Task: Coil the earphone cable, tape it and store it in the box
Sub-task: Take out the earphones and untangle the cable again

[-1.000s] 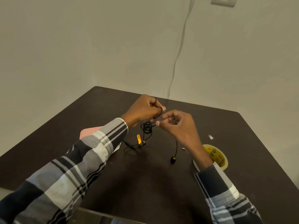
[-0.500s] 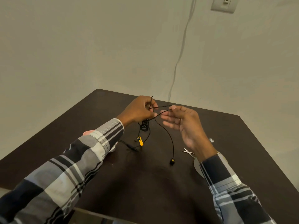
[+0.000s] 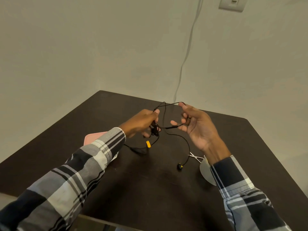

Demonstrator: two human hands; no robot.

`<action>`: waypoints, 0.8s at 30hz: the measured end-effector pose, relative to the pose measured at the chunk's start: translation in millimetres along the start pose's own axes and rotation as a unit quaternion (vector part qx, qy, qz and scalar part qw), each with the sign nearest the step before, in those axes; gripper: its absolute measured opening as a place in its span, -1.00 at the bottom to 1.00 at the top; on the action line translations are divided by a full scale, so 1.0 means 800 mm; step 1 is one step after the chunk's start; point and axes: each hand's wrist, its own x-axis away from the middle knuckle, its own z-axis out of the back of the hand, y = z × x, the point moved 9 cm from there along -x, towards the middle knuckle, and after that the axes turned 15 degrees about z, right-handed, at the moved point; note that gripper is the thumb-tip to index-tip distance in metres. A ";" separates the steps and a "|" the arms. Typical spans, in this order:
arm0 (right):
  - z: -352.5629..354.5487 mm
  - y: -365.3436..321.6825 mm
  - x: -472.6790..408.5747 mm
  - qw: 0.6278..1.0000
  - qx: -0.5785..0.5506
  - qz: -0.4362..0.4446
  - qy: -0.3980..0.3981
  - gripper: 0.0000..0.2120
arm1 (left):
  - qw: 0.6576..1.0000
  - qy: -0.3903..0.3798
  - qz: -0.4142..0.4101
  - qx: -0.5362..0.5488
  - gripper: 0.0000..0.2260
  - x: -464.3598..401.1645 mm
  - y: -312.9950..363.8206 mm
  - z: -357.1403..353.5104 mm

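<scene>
A thin black earphone cable (image 3: 187, 142) stretches between both hands above the dark table (image 3: 150, 189). My left hand (image 3: 141, 122) grips a small bunch of coiled cable. My right hand (image 3: 196, 125) is palm-up with the cable looped over its fingers, which curl loosely round it. A yellow piece (image 3: 148, 144) hangs from the cable below the left hand. One black earbud (image 3: 179, 166) rests on the table. The tape roll (image 3: 206, 172) lies under my right wrist, mostly hidden. A pink box (image 3: 93, 136) peeks out behind my left sleeve.
Small scissors (image 3: 195, 157) lie on the table beside the tape roll. The table stands in a wall corner. A white wire (image 3: 186, 52) runs down the wall, and a wall switch (image 3: 232, 3) sits at the top right.
My hands have pulled apart, drawing the cable out into a wider loop. The right hand has turned palm-up and moved right. The tape roll is now mostly covered by my right wrist.
</scene>
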 end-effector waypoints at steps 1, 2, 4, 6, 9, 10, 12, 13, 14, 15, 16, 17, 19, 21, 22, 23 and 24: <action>0.001 0.001 0.000 1.000 -0.001 0.000 0.000 -0.72 | 1.000 -0.011 0.011 0.006 -0.62 0.001 -0.003 -0.004; 0.003 0.001 0.000 1.000 0.003 0.000 0.004 -0.71 | 1.000 -0.016 0.012 0.002 -0.62 0.000 -0.005 -0.006; 0.010 -0.002 -0.002 1.000 0.024 0.005 0.019 -0.68 | 1.000 -0.016 -0.004 -0.017 -0.63 0.001 -0.005 -0.006; 0.018 -0.009 -0.005 0.998 0.041 0.016 0.038 -0.65 | 0.999 -0.024 -0.017 -0.021 -0.66 0.001 -0.006 -0.006; 0.029 -0.019 -0.010 0.996 0.050 0.037 0.066 -0.68 | 0.998 -0.047 -0.026 0.020 -0.68 0.001 -0.011 -0.006; 0.032 -0.020 -0.011 0.995 0.052 0.041 0.072 -0.69 | 0.997 -0.053 -0.027 0.038 -0.69 0.001 -0.012 -0.006; 0.032 -0.021 -0.013 0.995 0.054 0.048 0.070 -0.68 | 0.995 -0.063 -0.033 0.063 -0.74 0.002 -0.012 -0.006; 0.031 -0.021 -0.014 0.996 0.049 0.051 0.062 -0.67 | 0.995 -0.068 -0.033 0.072 -0.76 0.003 -0.012 -0.006; 0.029 -0.022 -0.015 0.996 0.039 0.057 0.048 -0.65 | 0.993 -0.074 -0.034 0.080 -0.77 0.003 -0.012 -0.007; 0.027 -0.022 -0.015 0.997 0.030 0.064 0.034 -0.63 | 0.992 -0.081 -0.036 0.089 -0.75 0.003 -0.013 -0.007; 0.025 -0.024 -0.015 0.997 0.020 0.071 0.022 -0.59 | 0.991 -0.084 -0.040 0.096 -0.72 0.002 -0.013 -0.008; 0.024 -0.025 -0.015 0.997 0.014 0.077 0.013 -0.57 | 0.991 -0.080 -0.042 0.099 -0.70 0.002 -0.014 -0.008; 0.022 -0.026 -0.014 0.996 0.021 0.082 0.002 -0.55 | 0.992 -0.064 -0.057 0.093 -0.70 0.004 -0.010 -0.005; 0.023 -0.025 -0.013 0.996 0.053 0.077 -0.002 -0.56 | 0.988 -0.063 -0.074 0.116 -0.74 0.003 -0.008 -0.002; 0.024 -0.024 -0.012 0.995 0.070 0.072 -0.002 -0.57 | 0.986 -0.066 -0.075 0.131 -0.78 0.003 -0.008 0.000; 0.026 -0.023 -0.011 0.994 0.085 0.066 0.000 -0.58 | 0.985 -0.067 -0.073 0.141 -0.80 0.003 -0.009 0.002; 0.028 -0.022 -0.010 0.993 0.099 0.061 0.004 -0.60 | 0.985 -0.065 -0.066 0.147 -0.79 0.002 -0.010 0.004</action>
